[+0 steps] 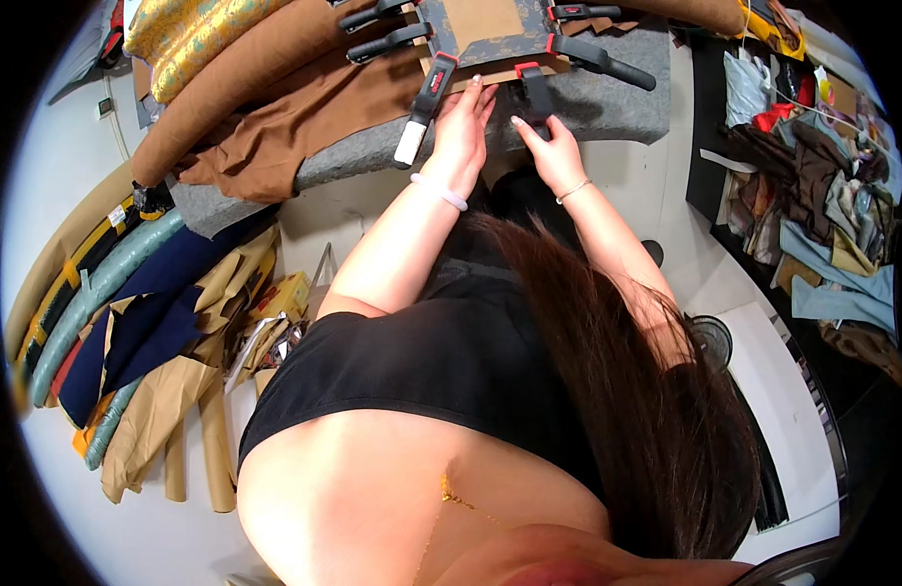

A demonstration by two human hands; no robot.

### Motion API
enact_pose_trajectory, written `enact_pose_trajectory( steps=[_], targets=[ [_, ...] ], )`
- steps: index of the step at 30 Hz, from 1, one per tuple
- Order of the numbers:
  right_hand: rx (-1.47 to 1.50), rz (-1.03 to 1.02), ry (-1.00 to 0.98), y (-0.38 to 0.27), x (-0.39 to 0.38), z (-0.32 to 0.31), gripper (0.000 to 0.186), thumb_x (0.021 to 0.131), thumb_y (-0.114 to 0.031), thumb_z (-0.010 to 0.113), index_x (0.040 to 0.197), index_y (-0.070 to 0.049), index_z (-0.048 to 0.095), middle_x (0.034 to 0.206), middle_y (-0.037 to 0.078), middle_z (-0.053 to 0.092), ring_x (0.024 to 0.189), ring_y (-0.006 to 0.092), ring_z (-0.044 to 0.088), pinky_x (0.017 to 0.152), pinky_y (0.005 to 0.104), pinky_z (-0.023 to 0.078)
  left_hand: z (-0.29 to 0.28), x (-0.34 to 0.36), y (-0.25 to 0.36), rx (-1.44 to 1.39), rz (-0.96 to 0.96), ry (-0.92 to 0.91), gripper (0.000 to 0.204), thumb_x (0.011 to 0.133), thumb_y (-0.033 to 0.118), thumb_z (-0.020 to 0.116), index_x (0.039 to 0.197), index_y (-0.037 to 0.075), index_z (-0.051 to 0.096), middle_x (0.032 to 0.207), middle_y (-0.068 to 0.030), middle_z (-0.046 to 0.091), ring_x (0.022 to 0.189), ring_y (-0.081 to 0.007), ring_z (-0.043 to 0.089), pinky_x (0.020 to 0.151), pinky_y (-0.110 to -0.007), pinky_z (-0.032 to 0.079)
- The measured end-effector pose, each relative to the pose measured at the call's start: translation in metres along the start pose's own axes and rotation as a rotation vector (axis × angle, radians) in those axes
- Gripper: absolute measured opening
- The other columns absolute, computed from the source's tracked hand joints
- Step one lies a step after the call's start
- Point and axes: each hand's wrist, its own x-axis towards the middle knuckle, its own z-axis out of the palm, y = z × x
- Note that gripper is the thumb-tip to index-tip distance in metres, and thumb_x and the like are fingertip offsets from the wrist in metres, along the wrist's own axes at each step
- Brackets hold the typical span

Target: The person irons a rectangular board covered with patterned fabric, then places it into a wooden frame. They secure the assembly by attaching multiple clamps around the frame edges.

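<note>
A board with a patterned dark grey border and tan middle (482, 27) lies on the grey-covered work surface, gripped round its edges by several black bar clamps. My left hand (459, 132) is open, its fingers stretched against the board's near edge, beside a clamp with a white-ended handle (426, 107). Below another black clamp (535, 93) at the near edge is my right hand (556, 156), open, thumb and forefinger apart close to that clamp's lower end. Its other fingers are hidden. A third clamp (602, 61) juts out to the right.
Brown fabric (265, 146) and a long brown roll (231, 83) lie left of the board, with patterned gold cloth (192, 44) behind. The grey padded cover (373, 146) edges the work surface. Fabric rolls (109, 283) stand at left; a heap of scraps (822, 195) lies at right.
</note>
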Motion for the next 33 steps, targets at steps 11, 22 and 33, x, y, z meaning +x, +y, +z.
enact_pose_trajectory(
  steps=[11,22,33],
  targets=[
    [-0.023,-0.01,0.044,-0.024,0.005,0.022,0.046,0.082,-0.043,0.072,0.094,0.001,0.066,0.076,0.013,0.067,0.069,0.0186,0.063,0.068,0.0324,0.05,-0.008,0.007,0.002,-0.07,-0.031,0.02,0.016,0.094,0.012,0.063,0.106,0.003,0.058,0.107,-0.0093,0.062,0.107,-0.0231,0.058,0.095,-0.04,0.05],
    [-0.088,0.056,0.003,-0.029,0.007,0.025,0.051,0.082,-0.047,0.07,0.096,0.001,0.067,0.084,0.02,0.069,0.081,0.031,0.068,0.074,0.0364,0.051,-0.006,0.005,0.006,-0.062,-0.038,0.027,0.017,0.093,0.011,0.063,0.108,0.004,0.058,0.107,-0.0076,0.061,0.105,-0.0214,0.056,0.093,-0.039,0.049],
    [-0.146,0.065,-0.016,-0.034,0.007,0.022,0.055,0.083,-0.051,0.066,0.096,0.003,0.066,0.087,0.023,0.068,0.087,0.0364,0.067,0.078,0.0399,0.051,-0.007,0.005,0.008,-0.059,-0.049,-0.011,0.016,0.094,0.012,0.063,0.106,0.004,0.058,0.107,-0.0065,0.061,0.107,-0.0204,0.056,0.092,-0.036,0.048]
  ],
)
